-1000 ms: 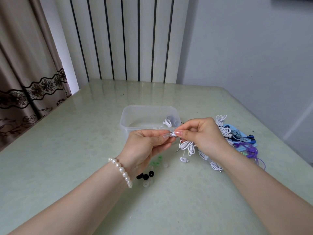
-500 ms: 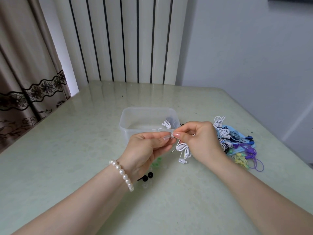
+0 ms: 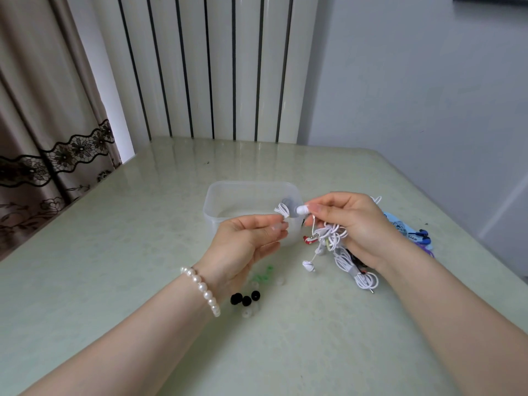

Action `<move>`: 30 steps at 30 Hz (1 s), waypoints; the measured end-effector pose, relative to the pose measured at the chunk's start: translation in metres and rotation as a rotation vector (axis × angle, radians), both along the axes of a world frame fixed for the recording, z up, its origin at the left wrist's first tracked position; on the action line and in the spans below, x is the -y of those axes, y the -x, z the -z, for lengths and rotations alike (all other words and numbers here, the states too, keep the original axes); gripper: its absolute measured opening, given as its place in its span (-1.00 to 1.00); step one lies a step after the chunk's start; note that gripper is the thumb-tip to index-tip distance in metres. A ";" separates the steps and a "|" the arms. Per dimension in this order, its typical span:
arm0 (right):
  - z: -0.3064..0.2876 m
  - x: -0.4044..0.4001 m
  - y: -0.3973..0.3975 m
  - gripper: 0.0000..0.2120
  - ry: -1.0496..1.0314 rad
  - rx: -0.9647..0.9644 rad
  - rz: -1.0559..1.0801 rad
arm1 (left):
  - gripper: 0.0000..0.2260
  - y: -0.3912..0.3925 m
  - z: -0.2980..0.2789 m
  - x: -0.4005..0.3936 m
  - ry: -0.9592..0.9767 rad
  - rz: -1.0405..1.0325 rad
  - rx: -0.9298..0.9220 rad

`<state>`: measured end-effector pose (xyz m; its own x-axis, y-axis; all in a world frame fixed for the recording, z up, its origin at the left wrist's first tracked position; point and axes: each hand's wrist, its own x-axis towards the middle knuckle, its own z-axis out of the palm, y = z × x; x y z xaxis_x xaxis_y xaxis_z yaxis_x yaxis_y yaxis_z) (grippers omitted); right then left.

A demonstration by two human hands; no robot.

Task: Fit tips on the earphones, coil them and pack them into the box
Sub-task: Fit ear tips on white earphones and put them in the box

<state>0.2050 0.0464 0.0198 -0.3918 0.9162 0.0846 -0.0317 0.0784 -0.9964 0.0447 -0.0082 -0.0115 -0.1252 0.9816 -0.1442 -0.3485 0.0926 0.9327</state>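
1. I see my right hand (image 3: pixel 350 224) raised over the surface (image 3: pixel 120 252), just right of the clear box (image 3: pixel 243 192). Its thumb and forefinger pinch a white earbud (image 3: pixel 301 209), which points left toward my other hand.
2. The white earphone cable (image 3: pixel 328 235) hangs in a loose tangle from those right fingers (image 3: pixel 320 208). A second white earbud (image 3: pixel 308 265) dangles at its end, just above the surface.
3. My left hand (image 3: pixel 245 247) is held palm up beside it, apart from the earbud. Its thumb and fingertips (image 3: pixel 278 226) close on something small and pale; it looks like a clear ear tip, but I cannot tell for certain.
4. A coiled white earphone (image 3: pixel 282 209) lies inside the box at its right end, beyond the gap between my hands.
5. Loose ear tips lie below my left hand: black tips (image 3: pixel 245 299), green tips (image 3: pixel 264 275) and clear ones.
6. More earphones (image 3: pixel 363 277) lie under and behind my right wrist, white ones nearest, blue and purple farther right.
7. A pearl bracelet (image 3: pixel 203 290) circles my left wrist.
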 end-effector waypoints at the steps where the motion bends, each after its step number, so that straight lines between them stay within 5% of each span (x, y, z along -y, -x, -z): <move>1: -0.003 0.001 0.000 -0.92 0.046 -0.052 -0.014 | -0.78 -0.001 0.000 0.001 -0.014 0.025 -0.061; 5: -0.011 0.004 0.001 -0.88 0.117 -0.168 -0.047 | -0.62 -0.008 0.000 0.006 -0.082 0.205 -0.240; 9: -0.013 0.005 0.003 -0.86 0.153 -0.299 -0.026 | -0.55 -0.011 -0.002 0.009 -0.033 0.397 -0.068; 13: -0.012 0.004 0.003 -0.87 0.149 -0.267 0.031 | -0.75 -0.012 -0.006 0.012 0.064 0.434 0.038; 22: 0.011 -0.005 0.000 -0.96 -0.044 0.456 0.097 | -0.89 0.012 0.001 -0.003 -0.034 0.130 -0.406; 30: 0.029 -0.004 0.008 -0.89 -0.294 0.986 0.111 | -0.92 0.007 0.007 -0.001 -0.086 0.203 -0.396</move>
